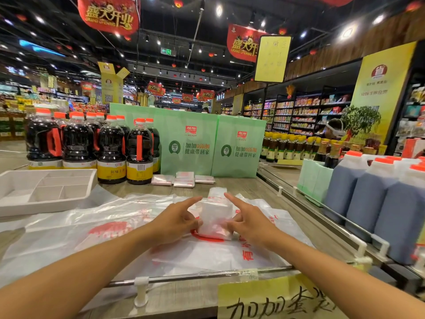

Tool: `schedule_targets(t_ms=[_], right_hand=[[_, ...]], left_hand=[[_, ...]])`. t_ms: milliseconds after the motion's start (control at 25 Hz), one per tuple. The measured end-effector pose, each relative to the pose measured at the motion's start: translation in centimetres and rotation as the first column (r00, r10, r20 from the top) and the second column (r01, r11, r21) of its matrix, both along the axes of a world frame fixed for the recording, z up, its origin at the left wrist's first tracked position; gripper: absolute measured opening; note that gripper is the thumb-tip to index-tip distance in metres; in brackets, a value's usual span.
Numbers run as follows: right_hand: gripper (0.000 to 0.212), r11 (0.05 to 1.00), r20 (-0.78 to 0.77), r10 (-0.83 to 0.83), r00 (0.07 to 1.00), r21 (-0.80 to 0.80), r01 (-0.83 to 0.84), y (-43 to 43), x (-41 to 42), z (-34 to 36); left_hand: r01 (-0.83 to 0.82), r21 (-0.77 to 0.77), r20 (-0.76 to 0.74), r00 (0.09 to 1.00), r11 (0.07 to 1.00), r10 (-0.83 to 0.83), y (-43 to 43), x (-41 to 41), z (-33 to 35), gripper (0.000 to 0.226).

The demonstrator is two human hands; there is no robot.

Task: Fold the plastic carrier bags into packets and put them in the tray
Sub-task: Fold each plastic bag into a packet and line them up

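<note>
1. My left grip [178, 218] and right grip [247, 218] pinch the packet [213, 212] from either side, index fingers straight.
2. Packet sits on flat bags [92, 226] covering the bench [138, 188].
3. Tray [13, 203] lies left.

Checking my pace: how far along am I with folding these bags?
Done: three folded packets lie by the green boxes. In hand: left hand and right hand pinch a half-folded bag. Left: flat bags beneath it, and traying every packet; the tray shows none.
</note>
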State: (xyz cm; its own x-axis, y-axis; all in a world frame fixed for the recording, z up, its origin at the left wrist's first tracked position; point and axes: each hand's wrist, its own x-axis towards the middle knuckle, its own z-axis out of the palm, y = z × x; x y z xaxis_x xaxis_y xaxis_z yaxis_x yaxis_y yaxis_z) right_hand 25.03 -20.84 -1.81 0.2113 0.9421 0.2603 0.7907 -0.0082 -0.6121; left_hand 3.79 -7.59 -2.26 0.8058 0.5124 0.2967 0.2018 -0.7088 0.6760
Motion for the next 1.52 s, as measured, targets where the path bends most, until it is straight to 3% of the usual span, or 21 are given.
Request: schedule_targets(t_ms=[200, 320, 440, 520, 880, 1040, 1320, 1440, 1520], right_hand=[[0.069, 0.995, 0.048, -0.002, 0.999, -0.096, 0.007, 0.1, 0.3, -0.5], [0.064, 0.985, 0.160, 0.021, 0.987, -0.175, 0.008, 0.2, 0.4, -0.9], [0.060, 0.977, 0.216, 0.070, 0.974, -0.211, -0.023, 0.5, 0.7, -1.2], [0.059, 0.976, 0.273, 0.093, 0.958, -0.216, -0.033, 0.9, 0.9, -1.2], [0.059, 0.950, 0.299, 0.172, 0.938, -0.301, -0.079, 1.3, 1.5, -1.5], [0.062, 0.930, 0.395, 0.243, 0.886, -0.354, -0.097, 1.0, 1.4, -1.3], [0.061, 0.850, 0.326, 0.298, 0.897, -0.519, -0.094, 0.3, 1.7, -0.9], [0.060, 0.834, 0.352, 0.317, 0.881, -0.546, -0.081, 0.1, 1.7, -0.8], [0.060, 0.848, 0.339, 0.302, 0.891, -0.523, -0.089, -0.2, 1.6, -1.0]], left_hand=[[-0.008, -0.032, -0.009, 1.000, 0.999, 0.008, 0.3, 0.7, -0.6, 0.064], [-0.047, 0.135, -0.156, 0.985, 0.990, 0.069, 0.3, 1.3, -1.1, 0.062], [-0.083, 0.408, -0.309, 0.925, 0.909, 0.223, 0.5, 1.5, -1.0, 0.060], [-0.063, 0.468, -0.371, 0.891, 0.881, 0.260, 0.4, 1.6, -1.0, 0.061], [0.097, 0.381, -0.588, 0.793, 0.919, 0.160, 1.0, 0.6, -1.0, 0.063], [0.117, 0.350, -0.625, 0.769, 0.930, 0.139, 1.2, 0.4, -1.1, 0.070], [0.155, 0.300, -0.713, 0.692, 0.941, 0.113, 1.6, 0.3, -0.7, 0.076], [0.157, 0.313, -0.666, 0.739, 0.937, 0.099, 1.6, 0.1, -1.0, 0.084], [0.172, 0.353, -0.553, 0.831, 0.920, 0.056, 1.5, -0.4, -0.9, 0.106]])
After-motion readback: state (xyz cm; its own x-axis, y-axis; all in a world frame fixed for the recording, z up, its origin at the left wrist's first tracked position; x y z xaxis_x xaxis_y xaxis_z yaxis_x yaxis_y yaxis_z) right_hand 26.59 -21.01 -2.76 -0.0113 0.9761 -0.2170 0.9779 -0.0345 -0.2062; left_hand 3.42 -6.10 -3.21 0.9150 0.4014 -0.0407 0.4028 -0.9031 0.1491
